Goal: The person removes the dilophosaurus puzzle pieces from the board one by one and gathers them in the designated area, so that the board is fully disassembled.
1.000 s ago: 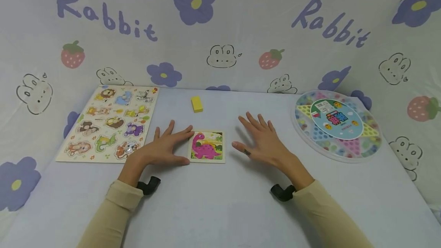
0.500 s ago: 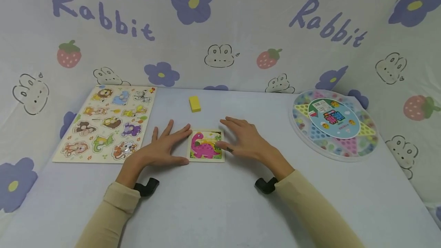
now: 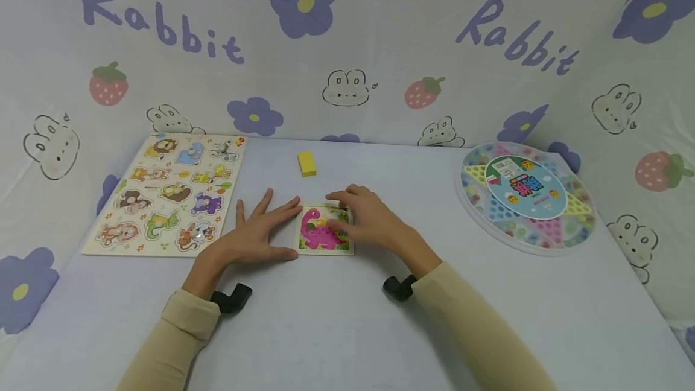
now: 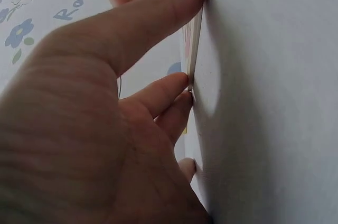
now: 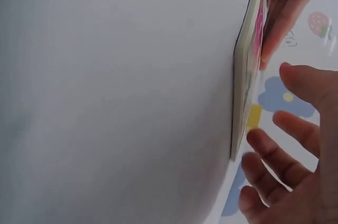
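Note:
A small square dinosaur jigsaw puzzle (image 3: 320,239) lies face up mid-table, a pink dinosaur inside its pale wooden frame. My left hand (image 3: 250,240) rests at its left side, fingers spread; the thumb and index fingertips touch that edge near its corners. In the left wrist view the straight thumb (image 4: 142,20) meets the frame's thin edge (image 4: 194,49). Over the puzzle's right part hovers my right hand (image 3: 371,219), fingers bent and apart, hiding the upper right corner. The right wrist view shows its fingertips (image 5: 259,138) above the picture, with nothing pinched between them.
A yellow block (image 3: 306,163) stands behind the puzzle. To the left lies a large animal peg board (image 3: 187,210); a round Chinese checkers set (image 3: 529,198) in clear packaging lies at the right. A patterned cloth (image 3: 380,29) hangs at the table's back.
My right hand has moved left from beside the puzzle to over its right part, its fingers bending more. The left hand stays at the left edge; the view has shifted slightly.

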Demonstrator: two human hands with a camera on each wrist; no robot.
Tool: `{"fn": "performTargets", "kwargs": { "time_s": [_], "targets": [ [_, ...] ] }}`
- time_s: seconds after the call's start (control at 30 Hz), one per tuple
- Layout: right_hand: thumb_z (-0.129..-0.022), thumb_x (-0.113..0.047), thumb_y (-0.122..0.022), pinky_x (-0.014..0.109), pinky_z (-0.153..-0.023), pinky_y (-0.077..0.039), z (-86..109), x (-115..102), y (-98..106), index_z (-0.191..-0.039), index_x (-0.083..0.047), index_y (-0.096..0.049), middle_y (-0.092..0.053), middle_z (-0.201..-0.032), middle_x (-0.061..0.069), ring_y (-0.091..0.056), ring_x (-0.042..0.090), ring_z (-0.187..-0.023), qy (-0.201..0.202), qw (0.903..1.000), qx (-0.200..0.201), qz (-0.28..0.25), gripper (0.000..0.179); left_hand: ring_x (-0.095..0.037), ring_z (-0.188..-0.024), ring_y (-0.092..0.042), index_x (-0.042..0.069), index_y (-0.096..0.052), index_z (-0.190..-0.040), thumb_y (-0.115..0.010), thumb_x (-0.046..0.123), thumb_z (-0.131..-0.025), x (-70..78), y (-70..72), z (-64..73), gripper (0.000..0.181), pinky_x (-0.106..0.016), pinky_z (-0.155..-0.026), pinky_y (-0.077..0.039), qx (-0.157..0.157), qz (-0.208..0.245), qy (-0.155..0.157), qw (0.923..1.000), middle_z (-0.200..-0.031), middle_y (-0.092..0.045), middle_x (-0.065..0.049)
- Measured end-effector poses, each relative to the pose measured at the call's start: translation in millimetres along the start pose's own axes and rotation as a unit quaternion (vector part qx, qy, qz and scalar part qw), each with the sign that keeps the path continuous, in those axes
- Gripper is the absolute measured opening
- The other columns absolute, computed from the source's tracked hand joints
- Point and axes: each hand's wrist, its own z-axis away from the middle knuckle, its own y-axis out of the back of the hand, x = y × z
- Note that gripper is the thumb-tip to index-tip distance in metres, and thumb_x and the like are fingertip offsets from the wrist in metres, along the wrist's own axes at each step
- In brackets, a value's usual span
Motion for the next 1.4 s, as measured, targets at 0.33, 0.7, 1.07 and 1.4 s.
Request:
{"fn": "performTargets", "kwargs": {
  "time_s": [0.33, 0.7, 1.07, 1.4],
  "targets": [
    [-0.098, -0.036, -0.075, 0.026, -0.076, -0.05, -14.9, -8.0, -6.6, -0.146, -0.019, -0.064, -0.062, -0.1, 0.001, -0.055, 0.015, -0.088, 0.02, 0.9989, -0.039, -0.016, 0.051, -0.045, -0.167, 0.01, 0.021, -0.036, -0.167, -0.078, 0.052, -0.09, -3.1, -0.6, 1.0, 0.093, -0.081, -0.119, 0.023, -0.004, -0.001, -0.007, 1.0, -0.179, -0.022, 0.0],
    [-0.101, -0.04, -0.07, 0.027, -0.07, -0.042, -24.4, -13.9, -5.9, -0.154, -0.029, -0.057, -0.058, -0.097, 0.002, -0.053, 0.016, -0.084, 0.014, 0.9948, -0.093, 0.039, 0.055, -0.044, -0.167, 0.01, 0.022, -0.034, -0.167, -0.078, 0.051, -0.091, -3.2, 1.2, 1.2, 0.093, -0.081, -0.119, 0.022, -0.009, -0.004, 0.0, 0.9999, -0.18, -0.021, 0.001],
    [-0.104, -0.046, -0.066, 0.031, -0.079, -0.051, -24.8, -19.2, -3.7, -0.151, -0.026, -0.061, -0.063, -0.102, 0.003, -0.056, 0.017, -0.086, 0.011, 0.9944, -0.092, 0.052, 0.052, -0.043, -0.167, 0.01, 0.023, -0.034, -0.167, -0.078, 0.051, -0.09, -4.7, -0.4, -0.3, 0.093, -0.08, -0.12, 0.022, -0.009, -0.009, -0.002, 0.9999, -0.179, -0.021, 0.002],
    [-0.104, -0.039, -0.068, 0.029, -0.078, -0.051, -28.9, -20.0, 3.0, -0.151, -0.026, -0.059, -0.063, -0.098, 0.003, -0.058, 0.016, -0.086, 0.022, 0.9917, -0.121, 0.038, 0.05, -0.043, -0.167, 0.009, 0.023, -0.036, -0.167, -0.078, 0.051, -0.09, -4.7, -0.2, -0.7, 0.092, -0.081, -0.119, 0.023, -0.01, 0.003, -0.005, 0.9999, -0.179, -0.023, 0.001]
  ]
}}
